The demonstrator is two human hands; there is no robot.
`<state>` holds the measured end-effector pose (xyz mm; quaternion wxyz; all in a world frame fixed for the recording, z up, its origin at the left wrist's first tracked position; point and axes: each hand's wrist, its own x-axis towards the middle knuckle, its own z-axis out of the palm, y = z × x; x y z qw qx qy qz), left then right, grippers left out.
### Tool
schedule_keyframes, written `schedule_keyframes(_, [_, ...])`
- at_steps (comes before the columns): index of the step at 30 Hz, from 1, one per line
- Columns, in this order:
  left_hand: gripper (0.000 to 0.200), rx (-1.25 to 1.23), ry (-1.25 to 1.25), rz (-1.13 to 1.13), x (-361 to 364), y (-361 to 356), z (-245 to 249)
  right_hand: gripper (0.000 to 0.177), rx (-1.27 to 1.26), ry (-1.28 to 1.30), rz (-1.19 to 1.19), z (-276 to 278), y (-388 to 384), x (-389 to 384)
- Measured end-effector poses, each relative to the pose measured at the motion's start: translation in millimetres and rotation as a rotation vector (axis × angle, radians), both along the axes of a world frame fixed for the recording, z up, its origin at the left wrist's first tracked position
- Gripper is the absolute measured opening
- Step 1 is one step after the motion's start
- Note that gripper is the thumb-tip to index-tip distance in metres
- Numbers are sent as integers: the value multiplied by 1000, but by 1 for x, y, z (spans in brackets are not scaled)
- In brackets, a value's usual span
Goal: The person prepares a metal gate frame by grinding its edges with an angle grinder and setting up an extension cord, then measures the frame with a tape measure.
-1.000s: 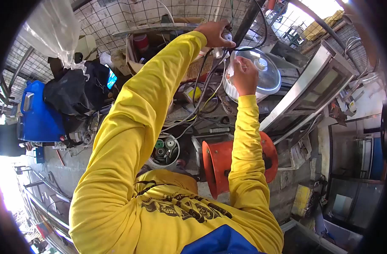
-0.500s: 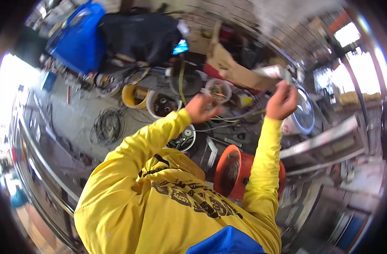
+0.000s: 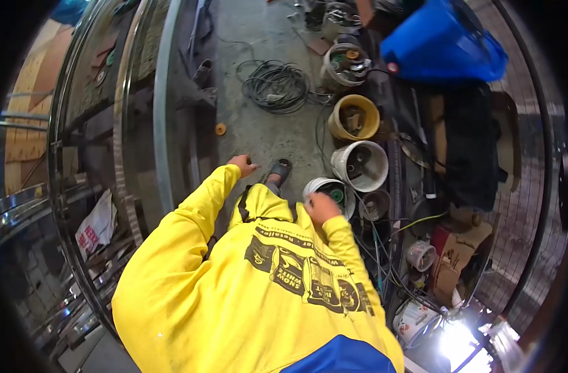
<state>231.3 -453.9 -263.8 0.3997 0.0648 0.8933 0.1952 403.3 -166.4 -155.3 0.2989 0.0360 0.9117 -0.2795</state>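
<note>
1. The left hand (image 3: 243, 165) is above the grey floor (image 3: 253, 140), beside the foot in a dark sandal (image 3: 282, 168). Its fingers are bent and I see no object in them, but I cannot tell if the grip is apart or together.
2. The right hand (image 3: 322, 208) is at the near side of the small white bucket (image 3: 314, 184), which has green discs inside. Its fingers are blurred and partly hidden — I cannot tell the grip, or if it touches the rim.
3. The large white bucket (image 3: 339, 161) and the yellow bucket (image 3: 370, 114) stand upright in one row with it, probably to keep small parts sorted and reachable. The coil of cable (image 3: 289, 102) lies flat, perhaps so it does not tangle.
4. The metal bar (image 3: 162, 105) makes the left edge, the buckets make the right — between them the floor gives a narrow way, but the coil can catch a foot.
</note>
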Motion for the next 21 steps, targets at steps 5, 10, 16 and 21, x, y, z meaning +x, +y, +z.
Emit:
schedule_keyframes(5, [43, 81, -70, 156, -8, -31, -17, 38, -5, 110, -49, 23, -6, -108])
schedule_keyframes(10, [46, 224, -87, 274, -16, -37, -29, 35, -1, 31, -60, 16, 17, -165])
schedule_keyframes(16, [41, 305, -100, 519, -28, -50, -74, 36, 122, -96, -174, -73, 65, -194])
schedule_keyframes(21, [53, 273, -345, 712, -32, -61, -84, 36, 136, -273, -144, -162, 62, -260])
